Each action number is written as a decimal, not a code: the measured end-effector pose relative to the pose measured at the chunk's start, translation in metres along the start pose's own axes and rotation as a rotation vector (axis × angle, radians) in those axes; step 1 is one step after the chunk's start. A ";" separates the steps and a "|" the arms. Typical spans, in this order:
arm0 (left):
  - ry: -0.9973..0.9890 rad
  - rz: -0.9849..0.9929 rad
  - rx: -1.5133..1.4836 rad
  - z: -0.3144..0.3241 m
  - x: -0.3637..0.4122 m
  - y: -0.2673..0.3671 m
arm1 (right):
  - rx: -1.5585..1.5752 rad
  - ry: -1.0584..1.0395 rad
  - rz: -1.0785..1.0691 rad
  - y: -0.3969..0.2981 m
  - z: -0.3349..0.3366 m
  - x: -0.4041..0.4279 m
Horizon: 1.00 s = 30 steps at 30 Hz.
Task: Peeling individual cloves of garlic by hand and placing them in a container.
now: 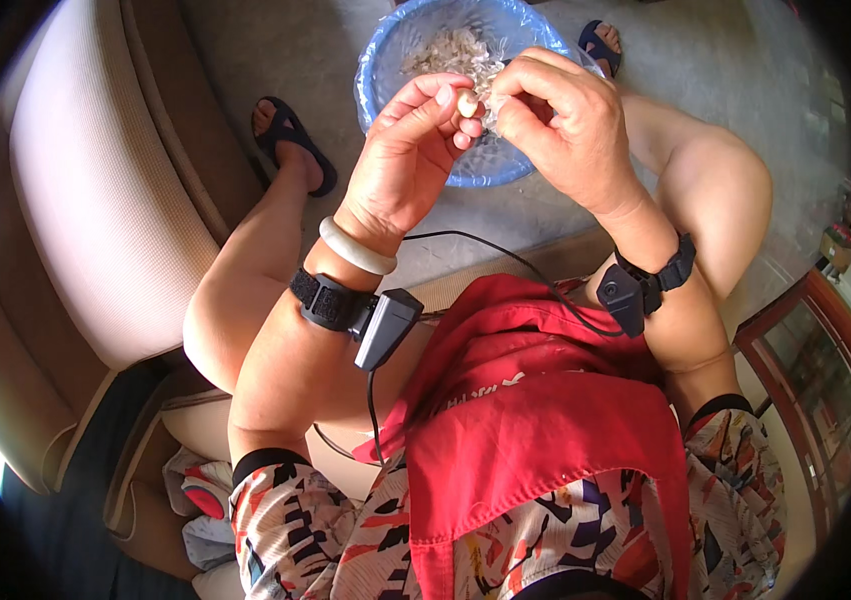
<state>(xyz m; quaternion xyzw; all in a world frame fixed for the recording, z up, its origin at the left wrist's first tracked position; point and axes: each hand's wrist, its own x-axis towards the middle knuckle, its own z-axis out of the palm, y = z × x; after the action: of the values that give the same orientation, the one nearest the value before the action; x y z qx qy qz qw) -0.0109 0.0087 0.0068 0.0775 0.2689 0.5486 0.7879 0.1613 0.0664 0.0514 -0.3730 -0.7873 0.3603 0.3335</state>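
Observation:
Over a blue basin (470, 180) lined with clear plastic, my left hand (414, 139) pinches a small pale clove, which looks like garlic (468, 103), between thumb and fingertips. Close on its right, my right hand (568, 124) has thumb and forefinger pressed together; whether a bit of skin is between them cannot be told. Papery peelings (463, 52) lie in the basin below both hands. A pale bangle (358, 247) and a black strap with a device (388, 328) are on the left forearm; another strapped device (624, 296) is on the right wrist.
The basin stands on a grey floor (230, 45) between my sandalled feet (294, 142). A beige sofa (102, 187) is at the left. A red apron (545, 427) covers my lap, with a black cable (500, 251) running above it. A wood-framed glass cabinet (808, 375) stands at the right.

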 end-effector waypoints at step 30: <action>0.068 0.055 -0.082 0.003 0.001 0.001 | -0.198 0.029 0.288 0.026 0.010 -0.001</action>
<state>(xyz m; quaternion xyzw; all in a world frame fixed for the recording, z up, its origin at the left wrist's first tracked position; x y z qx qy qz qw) -0.0100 0.0106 0.0089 0.0340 0.2705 0.5829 0.7654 0.1630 0.0749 0.0249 -0.5182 -0.7525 0.3197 0.2511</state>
